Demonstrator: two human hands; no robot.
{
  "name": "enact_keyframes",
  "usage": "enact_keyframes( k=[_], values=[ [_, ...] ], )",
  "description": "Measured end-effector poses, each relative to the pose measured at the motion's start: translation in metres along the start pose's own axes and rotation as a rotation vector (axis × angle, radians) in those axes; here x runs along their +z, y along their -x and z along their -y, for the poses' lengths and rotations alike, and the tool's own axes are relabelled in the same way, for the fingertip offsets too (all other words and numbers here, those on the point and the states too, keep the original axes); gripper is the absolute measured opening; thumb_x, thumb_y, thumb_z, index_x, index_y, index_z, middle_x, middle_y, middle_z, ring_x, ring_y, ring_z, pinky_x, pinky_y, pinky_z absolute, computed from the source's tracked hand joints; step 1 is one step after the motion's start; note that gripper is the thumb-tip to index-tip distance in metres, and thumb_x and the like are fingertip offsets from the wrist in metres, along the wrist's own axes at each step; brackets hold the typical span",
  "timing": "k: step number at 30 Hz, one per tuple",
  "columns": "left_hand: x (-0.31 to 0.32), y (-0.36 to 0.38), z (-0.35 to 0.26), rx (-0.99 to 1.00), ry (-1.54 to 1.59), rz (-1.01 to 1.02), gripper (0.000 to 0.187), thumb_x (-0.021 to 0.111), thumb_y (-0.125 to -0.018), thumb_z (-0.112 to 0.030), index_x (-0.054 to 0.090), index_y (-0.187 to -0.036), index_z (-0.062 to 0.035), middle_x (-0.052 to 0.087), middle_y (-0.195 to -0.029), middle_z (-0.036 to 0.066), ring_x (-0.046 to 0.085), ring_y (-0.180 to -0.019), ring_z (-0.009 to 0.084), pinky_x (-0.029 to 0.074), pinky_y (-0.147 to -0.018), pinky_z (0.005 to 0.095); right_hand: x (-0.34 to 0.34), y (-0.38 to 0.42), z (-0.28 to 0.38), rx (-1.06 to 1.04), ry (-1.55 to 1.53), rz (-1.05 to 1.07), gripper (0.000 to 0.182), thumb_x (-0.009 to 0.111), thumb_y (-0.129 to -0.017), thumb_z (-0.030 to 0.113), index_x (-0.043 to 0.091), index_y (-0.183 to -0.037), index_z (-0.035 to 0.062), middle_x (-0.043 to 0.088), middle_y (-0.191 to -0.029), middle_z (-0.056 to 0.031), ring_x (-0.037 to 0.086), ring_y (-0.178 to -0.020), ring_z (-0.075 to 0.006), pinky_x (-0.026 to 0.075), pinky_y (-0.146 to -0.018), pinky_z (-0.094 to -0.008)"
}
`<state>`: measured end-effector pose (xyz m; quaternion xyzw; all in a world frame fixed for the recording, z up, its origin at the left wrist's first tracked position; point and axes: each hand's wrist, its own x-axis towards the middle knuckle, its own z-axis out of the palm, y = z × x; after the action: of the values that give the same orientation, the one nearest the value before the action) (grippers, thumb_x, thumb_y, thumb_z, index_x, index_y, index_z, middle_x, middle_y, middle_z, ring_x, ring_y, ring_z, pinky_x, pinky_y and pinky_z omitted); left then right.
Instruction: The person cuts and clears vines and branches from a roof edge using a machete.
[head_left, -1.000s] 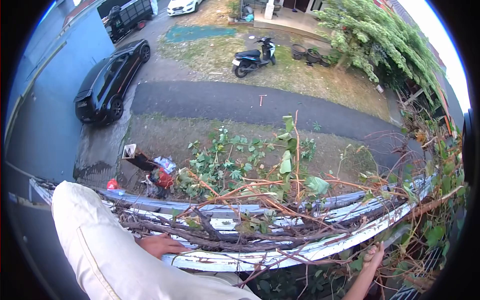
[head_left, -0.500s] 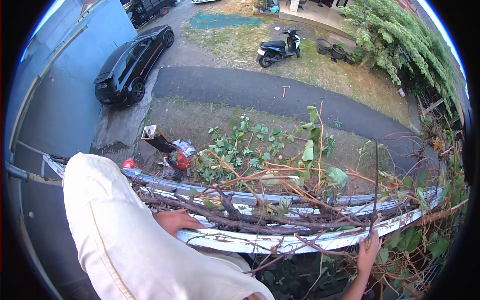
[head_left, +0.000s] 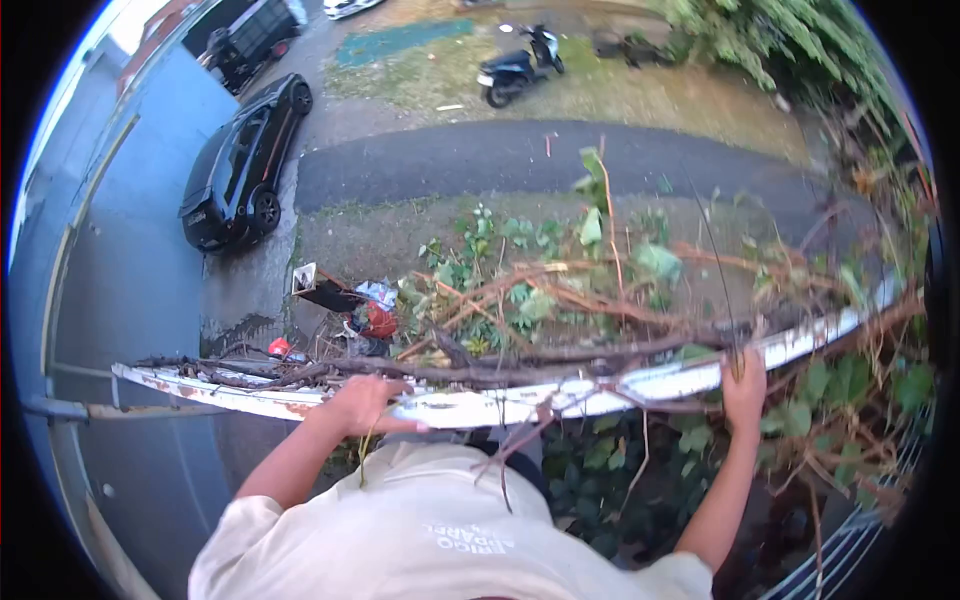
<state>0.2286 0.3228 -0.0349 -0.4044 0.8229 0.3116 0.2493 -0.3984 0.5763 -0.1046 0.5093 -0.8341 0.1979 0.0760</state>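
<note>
A white rail (head_left: 470, 406) with peeling paint curves in front of my body, level with my chest. Over its left part lies my left hand (head_left: 362, 402), fingers on top and thumb along the near side, gripping it. My right hand (head_left: 743, 385) is closed around a long thin dark rod (head_left: 718, 258) that points up and away, and the hand is right at the rail's edge. Cut woody vines (head_left: 560, 352) lie along the far side of the rail. A few thin stems hang down over its near side, one beside my left wrist.
Leafy vines (head_left: 850, 400) crowd the right side. Below lie cut branches with leaves (head_left: 540, 285), a red bag (head_left: 380, 320) and an asphalt path (head_left: 400, 165). A black car (head_left: 240, 165) and a scooter (head_left: 515, 75) stand beyond. A blue wall (head_left: 150, 220) rises at left.
My body has straightened and the view has shifted. My left arm has come into full sight, its hand further over the rail. The rod in my right hand now leans more to the left.
</note>
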Motion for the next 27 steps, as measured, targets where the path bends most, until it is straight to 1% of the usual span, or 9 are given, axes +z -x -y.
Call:
enact_keyframes(
  k=[2, 3, 6, 8, 9, 12, 13, 17, 27],
  values=[
    [-0.008, -0.006, -0.018, -0.136, 0.004, 0.035, 0.092, 0.065, -0.087, -0.080, 0.068, -0.143, -0.0076, 0.074, -0.131, 0.025, 0.068, -0.126, 0.0443, 0.051, -0.111, 0.0505, -0.017, -0.022, 0.015, 0.076, -0.161, 0.163, 0.046, 0.074, -0.102, 0.034, 0.065, -0.131, -0.0011, 0.066, -0.130, -0.0296, 0.060, -0.125, -0.0501, 0.049, -0.107, -0.0535],
    [0.004, -0.011, -0.035, -0.170, -0.040, 0.097, 0.088, 0.064, -0.091, -0.076, 0.066, -0.146, -0.0071, 0.072, -0.134, 0.026, 0.067, -0.127, 0.0448, 0.050, -0.113, 0.0502, -0.015, -0.013, 0.009, 0.148, -0.115, 0.144, 0.050, 0.076, -0.100, 0.036, 0.065, -0.131, -0.0022, 0.067, -0.128, -0.0291, 0.061, -0.124, -0.0501, 0.050, -0.105, -0.0521],
    [0.036, -0.018, -0.020, -0.218, 0.003, -0.055, 0.073, 0.058, -0.101, -0.062, 0.063, -0.151, -0.0085, 0.067, -0.143, 0.028, 0.064, -0.133, 0.0452, 0.048, -0.116, 0.0495, -0.002, 0.000, -0.009, 0.067, -0.169, -0.015, 0.054, 0.079, -0.097, 0.038, 0.065, -0.133, -0.0015, 0.069, -0.125, -0.0259, 0.062, -0.119, -0.0472, 0.052, -0.101, -0.0505],
    [0.056, -0.018, -0.006, -0.169, -0.014, -0.141, 0.069, 0.053, -0.105, -0.061, 0.065, -0.146, -0.0069, 0.068, -0.140, 0.029, 0.064, -0.133, 0.0460, 0.048, -0.114, 0.0496, -0.010, 0.008, -0.015, 0.063, -0.154, 0.040, 0.048, 0.078, -0.098, 0.036, 0.065, -0.125, -0.0005, 0.068, -0.118, -0.0243, 0.061, -0.115, -0.0468, 0.052, -0.098, -0.0513],
    [0.051, -0.017, -0.010, -0.159, -0.022, -0.130, 0.069, 0.053, -0.105, -0.061, 0.065, -0.146, -0.0069, 0.068, -0.140, 0.029, 0.064, -0.133, 0.0460, 0.048, -0.114, 0.0496, -0.002, 0.001, -0.010, 0.037, -0.253, -0.060, 0.043, 0.077, -0.097, 0.035, 0.065, -0.121, 0.0013, 0.067, -0.113, -0.0234, 0.061, -0.112, -0.0462, 0.051, -0.096, -0.0524],
    [0.041, -0.014, -0.028, -0.212, 0.043, -0.174, 0.068, 0.043, -0.109, -0.060, 0.070, -0.127, 0.0000, 0.072, -0.122, 0.032, 0.066, -0.119, 0.0487, 0.048, -0.103, 0.0527, -0.012, -0.005, -0.007, 0.031, -0.250, 0.018, 0.037, 0.077, -0.095, 0.032, 0.065, -0.113, 0.0030, 0.067, -0.105, -0.0216, 0.061, -0.107, -0.0448, 0.052, -0.092, -0.0536],
    [0.043, -0.012, -0.021, -0.210, 0.027, -0.168, 0.068, 0.043, -0.109, -0.060, 0.070, -0.127, 0.0000, 0.072, -0.122, 0.032, 0.066, -0.119, 0.0487, 0.048, -0.103, 0.0527, -0.016, -0.007, -0.003, 0.059, -0.262, 0.091, 0.034, 0.077, -0.095, 0.031, 0.064, -0.110, 0.0034, 0.067, -0.102, -0.0210, 0.061, -0.106, -0.0443, 0.052, -0.091, -0.0541],
    [0.039, -0.020, -0.046, -0.201, -0.049, -0.185, 0.065, 0.039, -0.111, -0.055, 0.070, -0.126, 0.0008, 0.071, -0.119, 0.034, 0.066, -0.116, 0.0520, 0.048, -0.103, 0.0535, -0.013, -0.004, -0.007, 0.005, -0.327, -0.020, 0.027, 0.076, -0.092, 0.025, 0.062, -0.100, 0.0046, 0.068, -0.095, -0.0186, 0.061, -0.100, -0.0440, 0.052, -0.089, -0.0548],
    [0.050, -0.025, -0.025, -0.292, -0.052, -0.226, 0.068, 0.047, -0.109, -0.058, 0.071, -0.131, 0.0008, 0.073, -0.121, 0.032, 0.069, -0.118, 0.0498, 0.051, -0.102, 0.0537, -0.014, -0.006, -0.014, -0.025, -0.383, -0.026, 0.025, 0.076, -0.091, 0.023, 0.064, -0.100, 0.0027, 0.068, -0.096, -0.0173, 0.060, -0.097, -0.0437, 0.051, -0.090, -0.0544]
  ],
)
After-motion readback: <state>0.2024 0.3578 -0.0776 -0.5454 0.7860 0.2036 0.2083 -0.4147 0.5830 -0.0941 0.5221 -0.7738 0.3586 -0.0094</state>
